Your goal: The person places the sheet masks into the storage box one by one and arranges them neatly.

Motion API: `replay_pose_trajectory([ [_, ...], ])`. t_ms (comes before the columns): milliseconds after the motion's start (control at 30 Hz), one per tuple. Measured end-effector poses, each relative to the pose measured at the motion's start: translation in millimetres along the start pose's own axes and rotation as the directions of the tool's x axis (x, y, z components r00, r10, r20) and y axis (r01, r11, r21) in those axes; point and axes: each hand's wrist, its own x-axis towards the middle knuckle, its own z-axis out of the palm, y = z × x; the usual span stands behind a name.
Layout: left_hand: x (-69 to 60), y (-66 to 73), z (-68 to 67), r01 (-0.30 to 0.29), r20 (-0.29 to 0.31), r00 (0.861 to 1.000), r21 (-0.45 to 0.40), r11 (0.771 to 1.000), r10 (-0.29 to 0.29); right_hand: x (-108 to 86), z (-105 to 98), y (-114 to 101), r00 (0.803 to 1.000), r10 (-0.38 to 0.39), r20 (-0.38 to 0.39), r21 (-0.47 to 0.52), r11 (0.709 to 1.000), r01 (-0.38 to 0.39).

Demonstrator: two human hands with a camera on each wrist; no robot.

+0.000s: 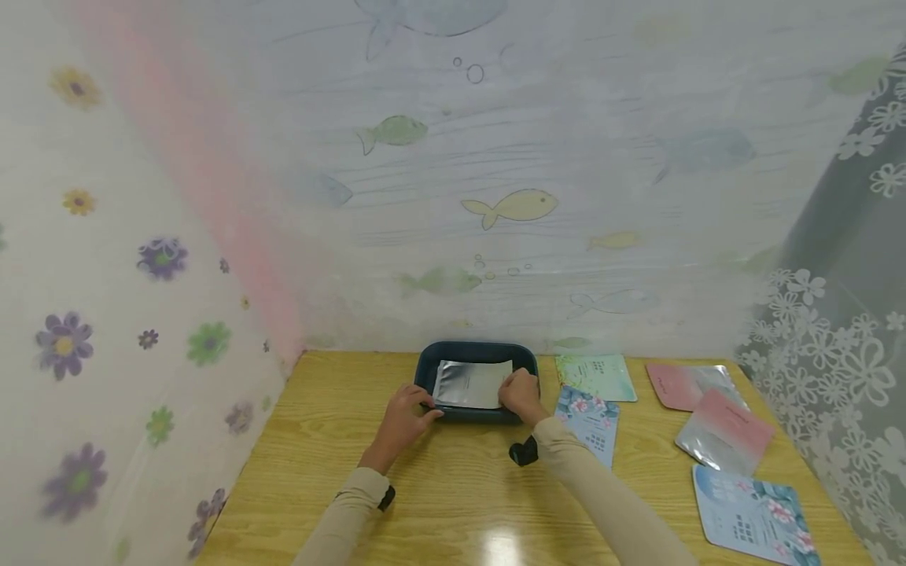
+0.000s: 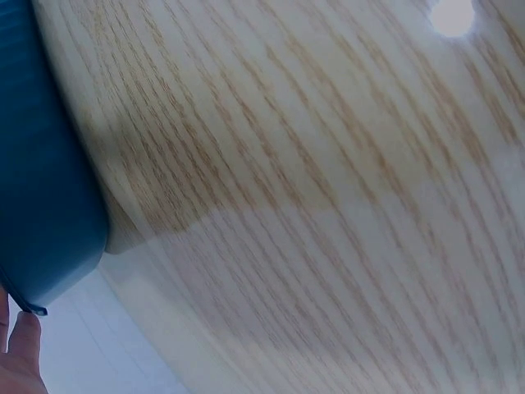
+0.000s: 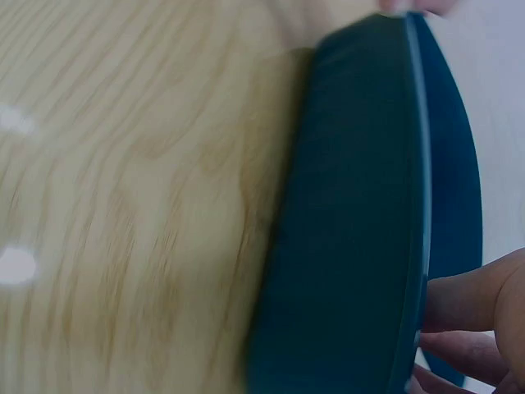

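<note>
A dark blue-green plastic tray (image 1: 476,416) sits at the back of the table. Inside it lies a silver face mask sachet (image 1: 470,385), plain side up. My left hand (image 1: 406,417) pinches the tray's rim at the front left corner, thumb toward the front; only its fingertips appear in the left wrist view. With curled fingers my right hand (image 1: 522,393) grips the sachet's right end, just inside the tray wall. In the right wrist view that hand (image 3: 484,316) is behind the tray's rim (image 3: 420,205), which hides part of the fingers.
Right of the tray lie a green sachet (image 1: 598,377) and a blue floral one (image 1: 589,424). Farther right are two pink-and-silver sachets (image 1: 729,432), overlapping, and another blue floral sachet (image 1: 757,515). Printed curtains (image 1: 495,299) hang behind the wooden table (image 1: 453,503).
</note>
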Motion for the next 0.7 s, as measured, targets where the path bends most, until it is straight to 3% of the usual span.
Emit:
replay_pose_trajectory([
  [133,0.2,0.2,0.5,0.001,-0.005,1.0,0.001,1.0,-0.001,-2.8,-2,-6,0.993,-0.105,0.048,-0.109,0.988,0.109],
  [200,0.4,0.1,0.8,0.0,-0.003,1.0,0.002,1.0,0.0,-3.0,-4,-8,0.991,-0.114,0.065,-0.161,0.979,0.123],
  [333,0.5,-0.7,1.3,-0.013,-0.005,1.0,0.005,1.0,0.013,-1.4,-8,-7,0.987,-0.161,0.025,-0.241,0.957,0.162],
  [500,1.2,-0.8,0.8,-0.017,-0.02,1.0,-0.003,1.0,0.017,1.4,-20,-6,0.966,-0.259,-0.021,-0.197,0.948,0.25],
  [700,1.1,-1.1,0.5,-0.026,-0.019,0.999,-0.01,1.0,0.026,3.3,-42,-5,0.977,-0.214,0.018,-0.097,0.972,0.215],
])
